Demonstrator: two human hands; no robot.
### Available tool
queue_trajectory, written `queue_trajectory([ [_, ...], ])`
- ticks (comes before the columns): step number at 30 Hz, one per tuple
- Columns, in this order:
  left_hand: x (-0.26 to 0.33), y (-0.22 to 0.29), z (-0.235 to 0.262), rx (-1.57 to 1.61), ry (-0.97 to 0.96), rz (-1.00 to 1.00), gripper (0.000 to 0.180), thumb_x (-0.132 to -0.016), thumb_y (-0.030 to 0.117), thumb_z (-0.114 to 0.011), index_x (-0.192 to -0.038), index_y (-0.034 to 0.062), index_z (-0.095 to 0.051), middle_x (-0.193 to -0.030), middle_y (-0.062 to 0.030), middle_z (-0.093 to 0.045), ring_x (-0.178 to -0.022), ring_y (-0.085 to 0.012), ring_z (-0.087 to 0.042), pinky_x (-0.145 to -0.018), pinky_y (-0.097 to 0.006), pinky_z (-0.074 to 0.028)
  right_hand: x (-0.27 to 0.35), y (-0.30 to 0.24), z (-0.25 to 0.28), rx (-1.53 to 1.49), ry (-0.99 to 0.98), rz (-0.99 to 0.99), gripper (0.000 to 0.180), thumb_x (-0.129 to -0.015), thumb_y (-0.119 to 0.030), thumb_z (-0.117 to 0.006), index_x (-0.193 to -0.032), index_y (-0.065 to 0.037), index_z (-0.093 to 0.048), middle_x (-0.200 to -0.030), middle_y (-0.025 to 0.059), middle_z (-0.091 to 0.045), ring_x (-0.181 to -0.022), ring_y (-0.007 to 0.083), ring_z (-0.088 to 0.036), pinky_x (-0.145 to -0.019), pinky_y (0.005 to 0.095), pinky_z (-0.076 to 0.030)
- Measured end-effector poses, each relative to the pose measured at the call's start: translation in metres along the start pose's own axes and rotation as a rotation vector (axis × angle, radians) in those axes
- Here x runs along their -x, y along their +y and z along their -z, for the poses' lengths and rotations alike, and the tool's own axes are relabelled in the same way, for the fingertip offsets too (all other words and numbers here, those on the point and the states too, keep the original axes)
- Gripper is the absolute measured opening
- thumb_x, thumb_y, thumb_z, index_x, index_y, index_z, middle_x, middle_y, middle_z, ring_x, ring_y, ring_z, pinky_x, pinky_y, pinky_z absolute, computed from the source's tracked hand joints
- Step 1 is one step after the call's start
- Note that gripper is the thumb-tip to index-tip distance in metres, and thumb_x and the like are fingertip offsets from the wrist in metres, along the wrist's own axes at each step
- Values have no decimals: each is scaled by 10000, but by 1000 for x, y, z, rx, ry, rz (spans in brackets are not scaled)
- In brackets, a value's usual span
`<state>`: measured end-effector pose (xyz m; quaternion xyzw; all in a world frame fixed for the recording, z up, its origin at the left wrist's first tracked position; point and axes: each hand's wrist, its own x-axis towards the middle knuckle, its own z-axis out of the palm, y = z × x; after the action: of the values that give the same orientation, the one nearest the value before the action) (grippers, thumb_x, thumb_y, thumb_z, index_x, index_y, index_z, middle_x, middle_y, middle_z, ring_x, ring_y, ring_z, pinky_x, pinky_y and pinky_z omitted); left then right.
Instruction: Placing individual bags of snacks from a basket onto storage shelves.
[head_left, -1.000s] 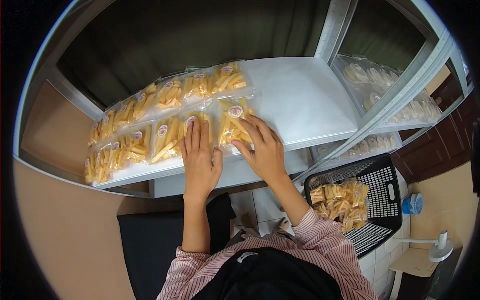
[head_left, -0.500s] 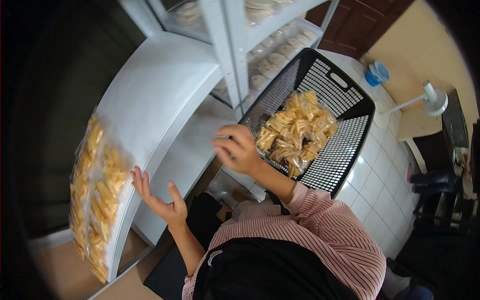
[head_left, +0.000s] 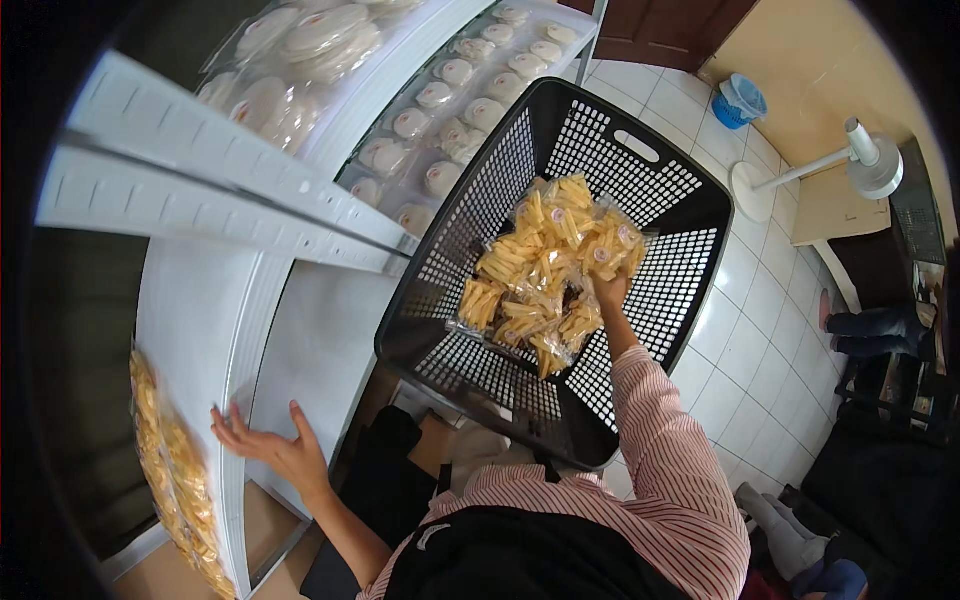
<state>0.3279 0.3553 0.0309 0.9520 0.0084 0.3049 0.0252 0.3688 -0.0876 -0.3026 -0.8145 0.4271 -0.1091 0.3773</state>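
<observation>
My right hand (head_left: 612, 289) reaches into a black plastic basket (head_left: 590, 440) and is closed on a clear bag of yellow snack sticks (head_left: 613, 246); its fingertips are hidden by the bag. Several more bags of the same yellow sticks (head_left: 535, 250) are heaped around it. Over at the left, my left hand (head_left: 275, 450) is open with fingers spread, holding nothing, close to the front edge of a white shelf (head_left: 200, 310). Along that shelf's left part lie rows of similar snack bags (head_left: 185, 470).
A perforated metal shelf post (head_left: 230, 165) rises between the white shelf and the basket. Bags of round white discs (head_left: 435, 125) fill the shelves behind. To the right are a blue bin (head_left: 738, 103), a white lamp-like stand (head_left: 870, 165) and white floor tiles (head_left: 735, 310).
My right hand has gone from beside the shelf into the basket and taken hold of a bag. The view has shifted, with the basket nearer the middle. My left hand stays open.
</observation>
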Motion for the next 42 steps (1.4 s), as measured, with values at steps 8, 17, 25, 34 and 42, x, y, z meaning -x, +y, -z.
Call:
queue_trajectory([
  [8, -9, 8, -20, -187, 63, 66, 605, -756, 180, -616, -1168, -18, -218, -1267, -214, -169, -1105, -324, -314, -920, -491, -218, -69, 47, -37, -297, -42, -495, 633, -588, -279, -750, -1072, 34, -489, -1004, 122, -555, -892, 202, -530, -754, 296, -418],
  [17, -6, 2, -18, -227, 81, 88, 545, -737, 192, -632, -1091, -25, -280, -1239, -229, -217, -1173, -349, -221, -920, -520, -183, 8, -62, 11, -1066, 38, -411, 454, -681, -174, -684, -1030, 51, -500, -982, 105, -547, -884, 186, -527, -788, 295, -414],
  [25, -8, 6, -15, -385, 45, 68, 566, -740, 185, -619, -1107, -26, -243, -1258, -207, -168, -1096, -323, -305, -893, -471, -254, -30, -73, -35, -814, -315, -388, 629, -665, -290, -700, -1110, 73, -442, -1068, 131, -506, -951, 198, -486, -844, 304, -356],
  [34, -3, 8, -4, -139, 22, 98, 676, -686, 100, -638, -1185, -16, -197, -1316, -208, -131, -1148, -331, -263, -956, -489, -182, 34, -86, 31, -1162, -55, -374, 425, -737, -216, -630, -1098, -67, -463, -1048, 51, -519, -950, 190, -499, -798, 319, -396],
  [42, 39, 30, 8, 802, -360, 305, 1005, -592, 219, -742, -1303, 13, -62, -1351, -196, -59, -1260, -299, -86, -1008, -458, -86, 189, -217, 120, -1537, -861, -402, 532, -828, -416, -434, -1225, -72, -351, -1193, 114, -445, -1067, 274, -445, -911, 402, -346],
])
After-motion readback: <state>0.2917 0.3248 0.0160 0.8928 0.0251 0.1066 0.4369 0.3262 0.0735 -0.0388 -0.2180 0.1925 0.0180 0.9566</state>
